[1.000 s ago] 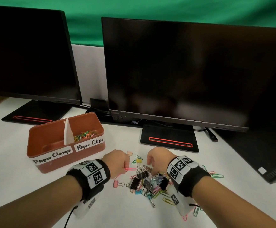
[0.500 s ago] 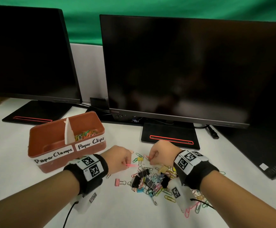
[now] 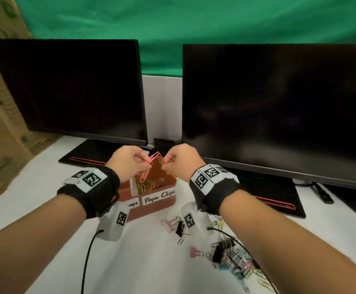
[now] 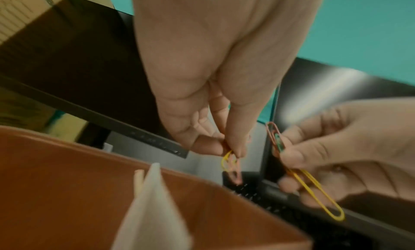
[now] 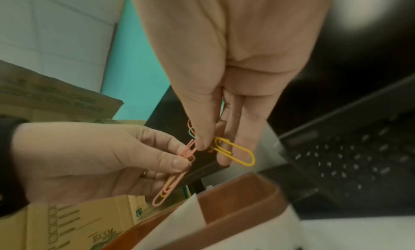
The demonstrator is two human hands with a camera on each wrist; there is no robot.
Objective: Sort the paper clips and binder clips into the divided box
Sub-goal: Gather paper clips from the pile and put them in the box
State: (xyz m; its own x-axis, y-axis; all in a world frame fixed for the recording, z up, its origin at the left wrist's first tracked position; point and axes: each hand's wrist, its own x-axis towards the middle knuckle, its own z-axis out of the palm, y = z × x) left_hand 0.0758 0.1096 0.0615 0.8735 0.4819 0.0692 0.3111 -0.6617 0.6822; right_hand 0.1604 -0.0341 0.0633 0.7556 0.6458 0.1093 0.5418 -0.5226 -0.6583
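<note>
We hold both hands over "Paper Clips" half of terracotta plastic divided box (image 3: 151, 203), frame centre. Left hand (image 3: 128, 161) pinches pink wire paper clips (image 3: 153, 159); right hand (image 3: 181, 161) pinches yellow wire paper clip (image 5: 234, 151) plus others. Release low, right of white divider (image 4: 155, 209). Binder clips (image 3: 225, 253) wait lower right.

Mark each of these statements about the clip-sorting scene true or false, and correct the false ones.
1. Both hands hold paper clips above the box. True: the left hand and right hand each pinch paper clips over the divided box.
2. The right hand holds a black binder clip. False: it pinches paper clips, among them a yellow paper clip.
3. The "Paper Clips" compartment already contains clips. True.
4. Both monitors show bright images. False: the left monitor and right monitor are dark.
5. Unsorted clips lie on the table. True: a pile remains.
</note>
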